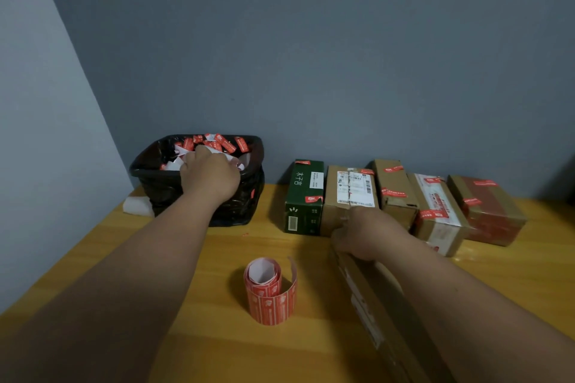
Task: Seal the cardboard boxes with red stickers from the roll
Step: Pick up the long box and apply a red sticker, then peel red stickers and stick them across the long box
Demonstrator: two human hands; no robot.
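Head view, single frame.

Item 1. Left hand (209, 175): reaches into the black-lined waste bin (249, 196) at far left. Fingers curl downward over white backing scraps; whether they grip a scrap or have just let go cannot be told.

Item 2. Right hand (362, 235): rests on the far end of a long flat cardboard box (382, 314), near right. Fingers look bent round the box edge, apparently holding it.

Item 3. Sticker roll (270, 291): stands upright on the yellow table (217, 336), near centre, well apart from both hands, with a loose tail curling to its right.

Item 4. Far row against the wall, left to right: green box (303, 199), a labelled brown box (348, 196) and three more brown boxes, each already bearing red stickers (393, 193) across its seams.

Step in hand, judged: discard the backing, then seal the long box. To do it well, drop the scrap fully inside the bin, keep the box pinned flat and lay the next sticker squarely across the flap seam, pressing from the middle outward.

Writing: white characters on the green box, seemingly "木子言"; barcodes on the shipping label; sticker print too small to read.
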